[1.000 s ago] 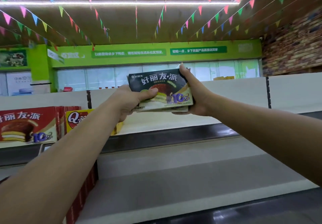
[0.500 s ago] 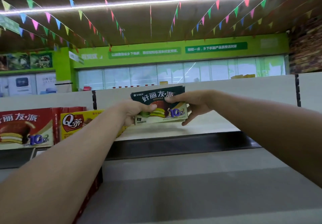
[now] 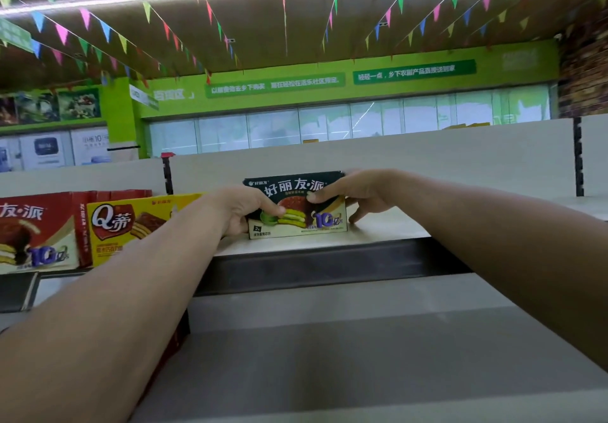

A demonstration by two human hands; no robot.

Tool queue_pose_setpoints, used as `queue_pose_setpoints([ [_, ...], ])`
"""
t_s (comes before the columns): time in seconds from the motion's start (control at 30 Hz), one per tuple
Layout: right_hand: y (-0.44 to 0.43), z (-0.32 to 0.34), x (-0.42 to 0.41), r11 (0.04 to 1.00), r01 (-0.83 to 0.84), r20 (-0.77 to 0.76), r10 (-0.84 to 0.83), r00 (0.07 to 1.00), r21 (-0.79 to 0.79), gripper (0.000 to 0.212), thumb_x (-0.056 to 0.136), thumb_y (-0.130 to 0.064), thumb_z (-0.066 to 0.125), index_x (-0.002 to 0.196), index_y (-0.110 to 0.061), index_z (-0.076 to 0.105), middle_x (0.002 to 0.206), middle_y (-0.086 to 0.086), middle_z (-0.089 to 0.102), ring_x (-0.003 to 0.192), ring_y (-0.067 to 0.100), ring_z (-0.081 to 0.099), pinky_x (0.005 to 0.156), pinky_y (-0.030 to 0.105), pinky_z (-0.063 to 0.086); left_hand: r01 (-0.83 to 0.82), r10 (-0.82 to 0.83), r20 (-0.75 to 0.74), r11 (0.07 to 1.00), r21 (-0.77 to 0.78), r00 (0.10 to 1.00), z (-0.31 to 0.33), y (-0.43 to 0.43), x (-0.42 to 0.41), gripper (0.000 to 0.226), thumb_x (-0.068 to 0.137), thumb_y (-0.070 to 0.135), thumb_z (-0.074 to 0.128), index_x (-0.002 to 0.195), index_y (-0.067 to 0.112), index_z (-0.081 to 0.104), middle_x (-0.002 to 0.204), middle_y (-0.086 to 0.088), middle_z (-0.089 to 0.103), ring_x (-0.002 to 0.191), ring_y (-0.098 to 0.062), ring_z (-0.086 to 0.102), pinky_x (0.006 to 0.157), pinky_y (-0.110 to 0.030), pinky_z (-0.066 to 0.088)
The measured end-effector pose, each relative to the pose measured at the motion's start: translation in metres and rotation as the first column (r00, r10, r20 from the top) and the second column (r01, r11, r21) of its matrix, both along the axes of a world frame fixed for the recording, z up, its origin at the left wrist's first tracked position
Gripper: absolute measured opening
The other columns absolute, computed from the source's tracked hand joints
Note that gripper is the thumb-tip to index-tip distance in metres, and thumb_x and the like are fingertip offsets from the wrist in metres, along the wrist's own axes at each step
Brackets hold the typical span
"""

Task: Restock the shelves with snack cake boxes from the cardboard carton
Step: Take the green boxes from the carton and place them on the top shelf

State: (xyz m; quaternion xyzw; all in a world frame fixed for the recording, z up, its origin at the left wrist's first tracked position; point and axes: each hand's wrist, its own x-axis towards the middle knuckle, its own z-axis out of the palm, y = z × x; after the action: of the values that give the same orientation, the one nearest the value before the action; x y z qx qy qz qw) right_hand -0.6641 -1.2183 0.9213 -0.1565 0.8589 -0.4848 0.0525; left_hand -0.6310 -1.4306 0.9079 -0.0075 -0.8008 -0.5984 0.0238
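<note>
A dark green snack cake box [image 3: 297,207] stands upright on the top shelf [image 3: 378,225], its front facing me. My left hand [image 3: 240,210] grips its left end, thumb across the front. My right hand [image 3: 355,192] holds its upper right corner, thumb on the front and fingers spread down behind the right edge to the shelf board. Left of it on the same shelf stand a yellow snack cake box [image 3: 131,225] and a red snack cake box [image 3: 36,231]. The cardboard carton is out of view.
A white back panel [image 3: 427,159] rises behind the top shelf, with slotted black uprights [image 3: 577,156]. A dark shelf lip [image 3: 329,264] runs along the front. A lower grey shelf [image 3: 362,340] lies below, with red boxes [image 3: 174,343] at its left under my forearm.
Both hands brought the green box down from chest height onto the top shelf. My right hand shifted from the box's side to its upper right corner.
</note>
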Motion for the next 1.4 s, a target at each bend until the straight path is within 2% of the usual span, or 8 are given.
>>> queue_pose_setpoints([
  [0.17,0.005,-0.003,-0.006,0.999,-0.040,0.055,0.040,0.998,0.010,0.122,0.029,-0.053,0.101,0.137,-0.019,0.054,0.135,0.008,0.061,0.129,0.031,0.054,0.114,0.053,0.042,-0.041,0.041,-0.027,0.999,0.025,0.999,0.000,0.002,0.010,0.036,0.079,-0.010,0.075,0.111,0.003,0.064,0.100,-0.015,0.074,0.089,-0.029,0.072,0.076,-0.039,0.059],
  [0.33,0.004,-0.005,0.004,0.998,-0.060,0.052,0.059,0.997,0.013,0.109,0.040,-0.049,0.101,0.135,-0.021,0.055,0.140,0.010,0.060,0.131,0.029,0.053,0.116,0.050,0.039,-0.105,0.106,-0.073,0.994,0.017,0.992,0.003,0.007,0.025,0.030,0.079,-0.010,0.076,0.097,0.006,0.058,0.098,-0.012,0.067,0.083,-0.026,0.064,0.064,-0.033,0.049],
  [0.43,0.007,0.006,0.019,0.999,-0.026,0.031,0.025,0.999,0.025,0.143,0.032,-0.063,0.095,0.152,-0.014,0.035,0.157,0.016,0.038,0.147,0.038,0.032,0.119,0.057,0.032,-0.119,0.113,-0.132,0.992,-0.042,0.985,0.012,0.003,0.036,0.041,0.076,-0.004,0.082,0.104,0.005,0.053,0.119,-0.010,0.060,0.111,-0.028,0.054,0.089,-0.040,0.046],
  [0.57,0.009,0.026,0.041,0.996,0.070,-0.178,-0.080,0.981,-0.060,0.148,0.041,-0.065,0.082,0.161,-0.016,0.012,0.169,0.017,0.010,0.155,0.038,0.011,0.124,0.058,0.011,-0.113,0.074,-0.242,0.982,-0.152,0.967,0.032,-0.001,0.060,0.084,0.080,0.011,0.084,0.148,0.006,0.034,0.157,-0.016,0.038,0.145,-0.035,0.034,0.117,-0.051,0.030],
  [0.77,-0.020,0.047,0.065,0.980,0.074,-0.393,-0.142,0.908,-0.183,0.134,0.048,-0.072,0.080,0.160,-0.027,0.021,0.165,0.014,0.027,0.149,0.036,0.028,0.121,0.055,0.024,-0.090,0.030,-0.362,0.985,-0.150,0.932,0.062,-0.011,0.108,0.100,0.076,0.022,0.088,0.155,0.012,0.027,0.161,-0.015,0.032,0.143,-0.037,0.038,0.115,-0.053,0.038],
  [0.93,-0.066,0.043,0.084,0.999,0.011,-0.446,-0.028,0.895,-0.041,0.102,0.078,-0.058,0.077,0.159,-0.025,0.024,0.158,0.011,0.039,0.142,0.032,0.039,0.103,0.041,0.033,-0.050,-0.022,-0.410,0.985,-0.166,0.912,0.067,-0.029,0.143,0.100,0.077,0.023,0.088,0.156,0.012,0.029,0.156,-0.013,0.039,0.133,-0.030,0.047,0.110,-0.052,0.044],
  [1.13,-0.128,0.031,0.116,0.992,-0.096,-0.445,0.120,0.887,0.077,0.094,0.080,-0.052,0.080,0.155,-0.020,0.034,0.152,0.007,0.048,0.130,0.019,0.048,0.099,0.034,0.038,-0.056,-0.028,-0.423,0.981,-0.185,0.905,0.056,-0.071,0.179,0.097,0.076,0.025,0.089,0.155,0.017,0.034,0.150,-0.009,0.047,0.125,-0.030,0.056,0.100,-0.050,0.052],
  [1.4,-0.207,0.003,0.171,0.979,-0.174,-0.526,0.202,0.827,0.102,0.070,0.081,-0.033,0.084,0.142,-0.023,0.052,0.132,0.004,0.056,0.112,0.011,0.059,0.088,0.027,0.053,-0.161,0.081,-0.469,0.978,-0.133,0.880,0.023,-0.171,0.241,0.048,0.079,0.029,0.086,0.121,0.022,0.065,0.115,-0.005,0.073,0.097,-0.020,0.076,0.084,-0.044,0.063],
])
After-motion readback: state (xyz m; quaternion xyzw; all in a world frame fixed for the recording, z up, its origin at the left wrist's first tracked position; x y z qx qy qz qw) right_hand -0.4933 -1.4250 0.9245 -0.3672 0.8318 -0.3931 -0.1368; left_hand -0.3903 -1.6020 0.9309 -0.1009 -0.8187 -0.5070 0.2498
